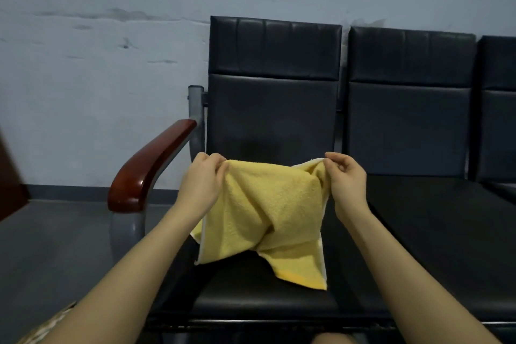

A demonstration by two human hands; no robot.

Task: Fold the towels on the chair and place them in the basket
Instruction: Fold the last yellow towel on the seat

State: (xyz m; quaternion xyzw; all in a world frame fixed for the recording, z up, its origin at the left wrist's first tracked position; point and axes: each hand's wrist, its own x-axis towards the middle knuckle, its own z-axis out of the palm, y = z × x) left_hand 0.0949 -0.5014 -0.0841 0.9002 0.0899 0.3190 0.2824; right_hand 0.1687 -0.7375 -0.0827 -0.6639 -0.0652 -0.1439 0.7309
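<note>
Towel (265,204) corners between both hands' fingers (220,166)

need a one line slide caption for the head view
Both hands, left hand and right hand, pinch the top corners of a yellow towel above a black chair seat.

Showing one yellow towel (268,209), two bare hands, a left hand (202,179) and a right hand (346,179), three black padded chairs joined in a row (273,109), and one reddish-brown wooden armrest (150,165).
</note>
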